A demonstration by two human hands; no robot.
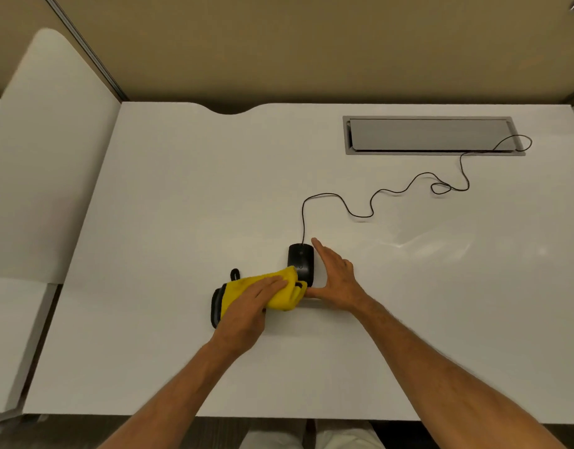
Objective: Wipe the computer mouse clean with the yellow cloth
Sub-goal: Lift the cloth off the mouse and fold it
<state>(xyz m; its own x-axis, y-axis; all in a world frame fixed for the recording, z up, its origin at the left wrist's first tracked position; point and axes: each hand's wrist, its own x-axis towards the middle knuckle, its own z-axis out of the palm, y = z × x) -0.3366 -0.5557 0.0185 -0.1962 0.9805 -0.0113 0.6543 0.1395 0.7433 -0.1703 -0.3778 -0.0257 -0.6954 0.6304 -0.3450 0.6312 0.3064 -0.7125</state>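
hands (292, 286) flanking mouse (301, 262) (cloth-touched)

the computer mouse (301, 263) is black and wired, lying flat on the white surface (182, 205) with its front pointing away from the person. its thin black cord (371, 205) snakes off toward the far right. the yellow cloth (281, 291) is bunched, with a black edge and loop at its left, and its right end covers the mouse's near left part.
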